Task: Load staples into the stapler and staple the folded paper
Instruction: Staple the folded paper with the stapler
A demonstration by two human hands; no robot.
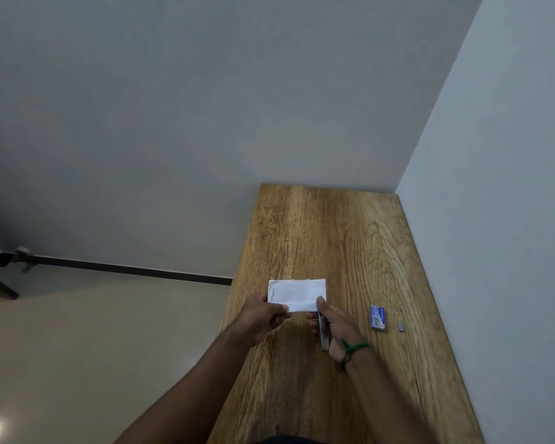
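A folded white paper (297,293) is held above the wooden table (350,238). My left hand (263,315) pinches its near left corner. My right hand (335,325) grips a small metal stapler (322,333), whose front end reaches the paper's near right corner; my thumb lies on the paper there. Most of the stapler is hidden by my fingers. A green thread is tied around my right wrist.
A small blue staple box (378,318) lies on the table to the right of my right hand, with a short strip of staples (400,325) just beyond it. Walls close the table's far and right sides. Its left edge drops to the floor.
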